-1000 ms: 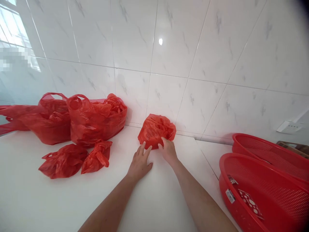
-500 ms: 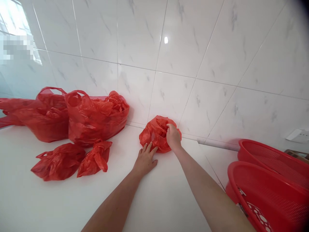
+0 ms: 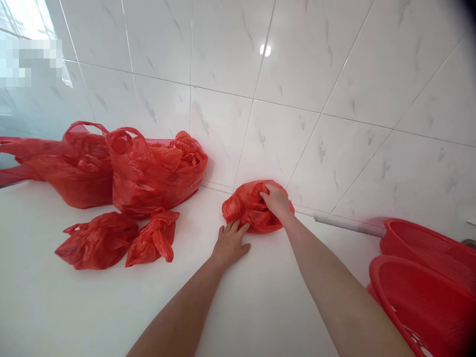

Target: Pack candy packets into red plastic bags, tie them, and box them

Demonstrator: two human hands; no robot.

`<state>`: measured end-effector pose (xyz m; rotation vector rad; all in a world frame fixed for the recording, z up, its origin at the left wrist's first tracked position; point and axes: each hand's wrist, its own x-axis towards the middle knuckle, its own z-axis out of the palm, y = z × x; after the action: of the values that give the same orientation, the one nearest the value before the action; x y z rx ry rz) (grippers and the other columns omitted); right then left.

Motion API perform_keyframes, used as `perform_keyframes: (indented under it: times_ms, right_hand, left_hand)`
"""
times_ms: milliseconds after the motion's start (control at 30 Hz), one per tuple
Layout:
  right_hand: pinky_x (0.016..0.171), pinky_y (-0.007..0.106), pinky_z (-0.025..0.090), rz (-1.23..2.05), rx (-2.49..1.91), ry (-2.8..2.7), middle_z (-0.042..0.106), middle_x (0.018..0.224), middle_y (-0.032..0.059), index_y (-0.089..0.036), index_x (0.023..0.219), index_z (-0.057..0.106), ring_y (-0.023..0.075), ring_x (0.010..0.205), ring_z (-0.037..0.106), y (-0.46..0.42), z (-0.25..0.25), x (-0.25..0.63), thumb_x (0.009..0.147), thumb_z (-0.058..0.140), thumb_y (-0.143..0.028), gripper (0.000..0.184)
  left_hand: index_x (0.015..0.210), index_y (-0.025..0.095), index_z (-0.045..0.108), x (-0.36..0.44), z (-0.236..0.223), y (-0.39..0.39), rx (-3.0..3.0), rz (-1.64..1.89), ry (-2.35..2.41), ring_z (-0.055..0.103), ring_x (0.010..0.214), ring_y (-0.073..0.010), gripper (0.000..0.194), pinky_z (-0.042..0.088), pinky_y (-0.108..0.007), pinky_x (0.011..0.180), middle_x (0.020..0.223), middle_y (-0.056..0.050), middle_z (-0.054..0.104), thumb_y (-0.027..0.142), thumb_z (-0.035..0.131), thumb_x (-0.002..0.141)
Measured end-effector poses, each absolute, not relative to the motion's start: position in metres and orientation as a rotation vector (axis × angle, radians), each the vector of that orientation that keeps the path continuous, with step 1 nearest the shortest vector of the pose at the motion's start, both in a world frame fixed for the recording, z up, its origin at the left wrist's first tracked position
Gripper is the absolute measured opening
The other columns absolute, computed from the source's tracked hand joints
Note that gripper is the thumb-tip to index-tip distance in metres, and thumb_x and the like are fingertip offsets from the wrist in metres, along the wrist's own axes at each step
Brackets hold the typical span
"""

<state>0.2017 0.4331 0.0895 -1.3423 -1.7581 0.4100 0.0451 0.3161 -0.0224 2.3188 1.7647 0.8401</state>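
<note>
A crumpled red plastic bag (image 3: 245, 210) lies on the white counter (image 3: 74, 307) against the tiled wall. My right hand (image 3: 275, 201) rests on top of it, fingers curled into the plastic and gripping it. Flat on the counter at the bag's near edge lies my left hand (image 3: 231, 244), its fingers stretched out and the tips touching the bag.
Two large stuffed red bags (image 3: 156, 171) (image 3: 74, 168) stand at the back left, with two small knotted red bags (image 3: 97, 240) (image 3: 153, 238) in front of them. Two red mesh baskets (image 3: 427, 302) are stacked at the right edge. The tiled wall (image 3: 297, 74) closes the back.
My right hand moved from the bag's near edge up onto its top and closed into the plastic. The left hand stayed flat at the bag's edge. The view shifted slightly to the left.
</note>
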Motion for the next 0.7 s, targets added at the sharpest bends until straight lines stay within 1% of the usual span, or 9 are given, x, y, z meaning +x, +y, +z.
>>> perform_keyframes:
  times_ms: [67,133,233,333,433,533,633,700]
  right_hand:
    - [0.06,0.026,0.035,0.459,-1.309,-1.639,0.056,0.066,-0.0014,-0.021,0.069,0.055,0.0145,0.066,0.047,0.43,0.098,0.207,0.076,0.057,-0.033,0.014]
    - [0.056,0.024,0.035,0.56,-1.285,-1.516,0.055,0.066,-0.0015,-0.021,0.069,0.053,0.0135,0.064,0.046,0.43,0.107,0.214,0.076,0.057,-0.034,0.016]
    - [0.046,0.023,0.034,0.788,-1.248,-1.332,0.048,0.056,-0.003,-0.021,0.065,0.047,0.0121,0.053,0.044,0.433,0.121,0.229,0.077,0.054,-0.03,0.017]
    - [0.036,0.021,0.028,0.996,-1.173,-1.181,0.036,0.047,-0.0057,-0.022,0.058,0.037,0.0094,0.042,0.035,0.432,0.134,0.249,0.077,0.052,-0.025,0.024]
    - [0.031,0.018,0.02,1.095,-1.047,-1.062,0.029,0.045,-0.0071,-0.023,0.057,0.03,0.0068,0.037,0.025,0.421,0.144,0.274,0.079,0.05,-0.027,0.03]
    - [0.03,0.016,0.019,1.117,-0.875,-0.934,0.035,0.049,-0.0064,-0.022,0.06,0.032,0.0057,0.038,0.025,0.4,0.149,0.296,0.082,0.043,-0.03,0.026]
    - [0.03,0.013,0.02,1.117,-0.745,-0.808,0.043,0.053,-0.0061,-0.021,0.065,0.037,0.0046,0.038,0.028,0.375,0.147,0.311,0.083,0.042,-0.032,0.022]
    - [0.029,0.013,0.02,1.099,-0.788,-0.789,0.047,0.055,-0.0058,-0.021,0.068,0.043,0.0041,0.036,0.029,0.358,0.137,0.312,0.083,0.045,-0.034,0.02]
  left_hand:
    - [0.137,0.03,0.038,0.046,-0.023,0.317,2.304,0.852,1.789,0.038,0.128,-0.0313,0.063,0.024,-0.056,0.105,0.137,-0.011,0.045,0.036,0.055,0.077]
    - [0.135,0.03,0.039,0.046,-0.024,0.317,2.295,0.867,1.8,0.041,0.125,-0.0299,0.061,0.024,-0.055,0.105,0.133,-0.01,0.049,0.036,0.055,0.077]
    - [0.134,0.03,0.041,0.046,-0.024,0.317,2.291,0.879,1.81,0.042,0.122,-0.029,0.059,0.025,-0.053,0.105,0.129,-0.009,0.051,0.037,0.055,0.077]
    - [0.132,0.028,0.043,0.046,-0.025,0.317,2.29,0.877,1.834,0.041,0.123,-0.0292,0.058,0.024,-0.052,0.105,0.128,-0.01,0.052,0.039,0.055,0.076]
    - [0.13,0.026,0.046,0.047,-0.026,0.322,2.272,0.87,1.879,0.04,0.125,-0.031,0.057,0.023,-0.051,0.105,0.13,-0.012,0.051,0.044,0.056,0.076]
    - [0.131,0.023,0.045,0.049,-0.027,0.332,2.218,0.863,1.949,0.037,0.127,-0.0345,0.062,0.021,-0.055,0.104,0.134,-0.016,0.047,0.05,0.054,0.076]
    - [0.138,0.019,0.035,0.05,-0.028,0.341,2.139,0.86,2.023,0.033,0.13,-0.0379,0.072,0.017,-0.059,0.103,0.14,-0.021,0.04,0.053,0.052,0.077]
    - [0.141,0.019,0.03,0.051,-0.027,0.344,2.092,0.895,2.061,0.027,0.134,-0.0393,0.078,0.018,-0.06,0.103,0.144,-0.022,0.033,0.052,0.056,0.075]
